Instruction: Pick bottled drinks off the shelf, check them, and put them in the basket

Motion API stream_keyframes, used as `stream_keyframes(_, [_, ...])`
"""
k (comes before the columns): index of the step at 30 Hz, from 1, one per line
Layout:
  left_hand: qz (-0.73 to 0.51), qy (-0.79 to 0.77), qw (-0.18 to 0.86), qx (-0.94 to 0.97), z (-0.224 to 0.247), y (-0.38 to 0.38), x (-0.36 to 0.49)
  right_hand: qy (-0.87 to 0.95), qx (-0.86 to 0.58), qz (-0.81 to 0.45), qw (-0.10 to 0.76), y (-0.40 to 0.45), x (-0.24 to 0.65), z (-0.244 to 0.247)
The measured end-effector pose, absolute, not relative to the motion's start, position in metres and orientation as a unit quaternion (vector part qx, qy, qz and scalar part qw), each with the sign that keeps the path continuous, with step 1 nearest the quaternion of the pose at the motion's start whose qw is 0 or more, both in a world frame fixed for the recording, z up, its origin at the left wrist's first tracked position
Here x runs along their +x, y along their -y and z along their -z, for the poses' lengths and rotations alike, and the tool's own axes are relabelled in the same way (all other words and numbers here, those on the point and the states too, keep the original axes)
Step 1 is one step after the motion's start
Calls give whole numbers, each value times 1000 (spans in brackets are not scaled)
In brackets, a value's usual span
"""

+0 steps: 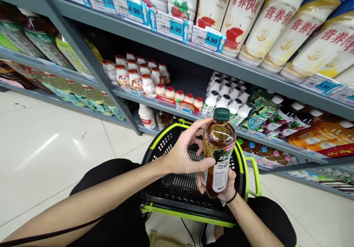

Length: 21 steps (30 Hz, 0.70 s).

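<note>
A brown drink bottle (218,173) with a dark green cap and a printed label is held up, slightly tilted, over the shopping basket. My right hand (231,188) wraps round its lower part from beneath, partly hidden behind it. On the bottle's left side rests my left hand (185,151), its thumb on the label edge and its fingers curled round the back. Below both hands is the black basket (171,202) with lime-green trim and handles, between my knees. The bottle and hands cover part of its inside.
In front stands a grey shelf unit (177,36) with price tags. White Nutri-Express bottles (238,18) fill the upper shelf. Small red-capped bottles (135,81) and black-capped white bottles (211,101) sit lower down. Larger drink bottles (47,44) stand left, above the tiled floor (55,154).
</note>
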<state>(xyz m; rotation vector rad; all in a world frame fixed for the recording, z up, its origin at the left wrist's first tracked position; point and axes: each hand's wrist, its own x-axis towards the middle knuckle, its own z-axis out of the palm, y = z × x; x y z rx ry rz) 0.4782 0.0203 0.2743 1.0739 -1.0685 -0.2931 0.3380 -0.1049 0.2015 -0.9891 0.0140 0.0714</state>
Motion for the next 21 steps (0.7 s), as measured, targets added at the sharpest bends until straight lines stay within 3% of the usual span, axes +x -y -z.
stream_keyframes(7, [112, 480, 728, 477, -270, -18, 482, -18, -472, -31, 881, 104, 338, -202])
stream_keyframes(13, [250, 318, 796, 450, -259, -3, 496, -73, -421, -49, 903, 104, 342, -205])
stream_keyframes(17, [279, 180, 820, 466, -258, 3, 508, -98, -377, -51, 920, 108, 344, -215])
stream_keyframes(21, [291, 145, 841, 431, -265, 1, 522, -81, -364, -5, 928, 112, 345, -228])
